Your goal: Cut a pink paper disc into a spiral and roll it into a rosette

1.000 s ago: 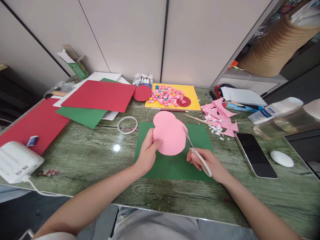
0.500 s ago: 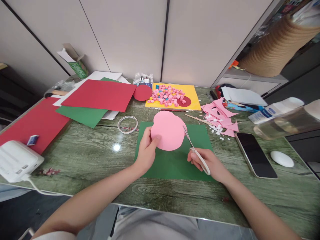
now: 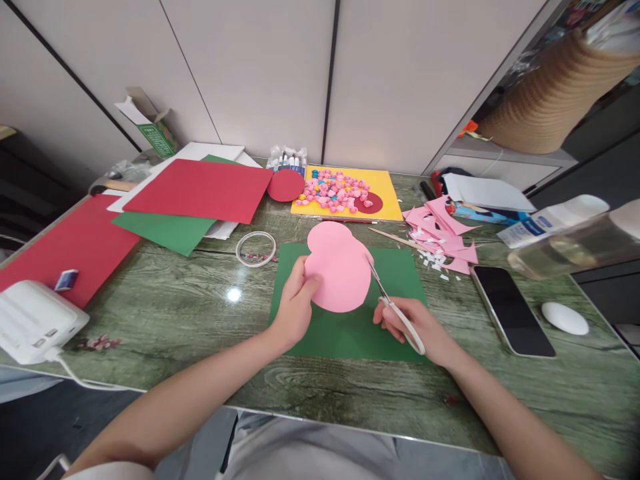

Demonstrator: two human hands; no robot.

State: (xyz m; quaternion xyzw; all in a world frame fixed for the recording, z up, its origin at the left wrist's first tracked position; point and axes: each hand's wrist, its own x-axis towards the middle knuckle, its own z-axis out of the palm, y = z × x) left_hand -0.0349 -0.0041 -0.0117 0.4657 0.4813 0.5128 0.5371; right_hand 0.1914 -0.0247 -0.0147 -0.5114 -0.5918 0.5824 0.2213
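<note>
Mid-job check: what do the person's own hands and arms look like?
The left hand and right hand are ungloved, with no rings or watches visible. Both forearms are bare; a white sleeve shows at lower left, none at right.

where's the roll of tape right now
In the head view, the roll of tape lies on the table, left of the green sheet under the pink cutout.

The left hand [image 3: 295, 308] grips the pink paper [image 3: 341, 275] around eight o'clock. The right hand [image 3: 423, 325] holds scissors [image 3: 385, 292], blades at the paper's three o'clock edge.
</note>
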